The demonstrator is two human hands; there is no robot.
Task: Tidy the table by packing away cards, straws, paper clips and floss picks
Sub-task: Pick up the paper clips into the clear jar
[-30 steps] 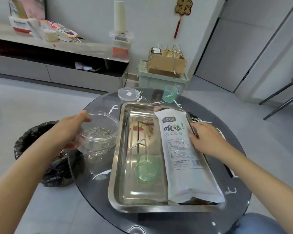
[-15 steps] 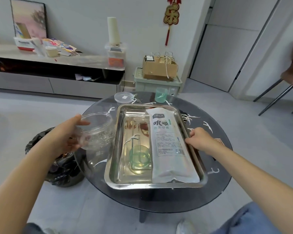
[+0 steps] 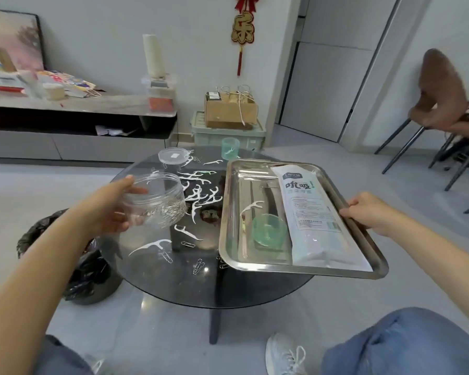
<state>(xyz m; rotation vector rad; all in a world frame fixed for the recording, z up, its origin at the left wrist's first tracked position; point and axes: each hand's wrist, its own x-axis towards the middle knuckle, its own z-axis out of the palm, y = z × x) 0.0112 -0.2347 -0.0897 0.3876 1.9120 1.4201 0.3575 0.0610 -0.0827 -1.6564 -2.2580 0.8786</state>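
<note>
My left hand (image 3: 111, 209) gripped the clear round plastic jar (image 3: 157, 201), a little tilted, with the fingers curled round its wall. My right hand (image 3: 368, 212) was closed on the right rim of the shiny steel tray (image 3: 224, 226), which hung partly beyond the round dark glass table (image 3: 173, 280). The white floss picks (image 3: 198, 196) lay on the glass between jar and tray, pointing every way, just right of the jar. I judged the left hand nearer to them.
</note>
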